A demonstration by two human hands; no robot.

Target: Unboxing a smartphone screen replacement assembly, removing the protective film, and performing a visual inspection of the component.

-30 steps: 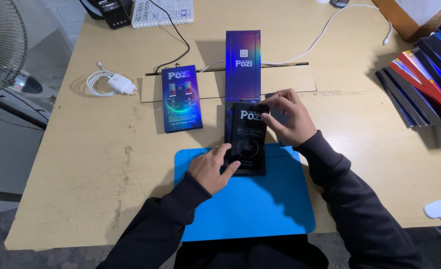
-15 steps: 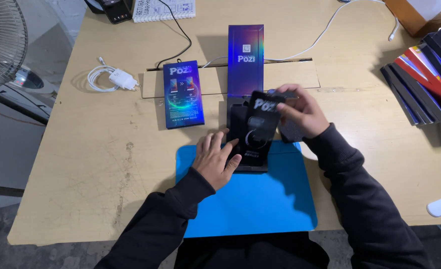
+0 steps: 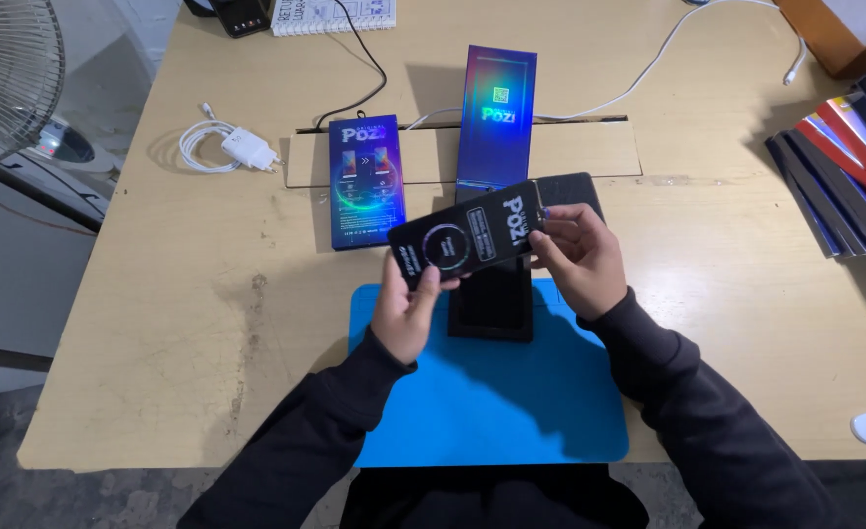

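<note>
Both my hands hold a thin black card-like package with a ring graphic, lifted and tilted above the table. My left hand grips its lower left end; my right hand pinches its right end. Beneath it a black phone-shaped slab lies on the blue mat. A dark flat pad shows just behind my right hand. An iridescent blue box lid lies behind, and a blue printed box lies to its left.
A white charger with coiled cable lies at the left. A long cardboard strip runs across the wooden table. Stacked coloured flat boxes fill the right edge. A fan stands off the left side.
The black package was lifted off the slab on the mat, then raised and turned sideways; my left hand moved from the mat to grip its left end.
</note>
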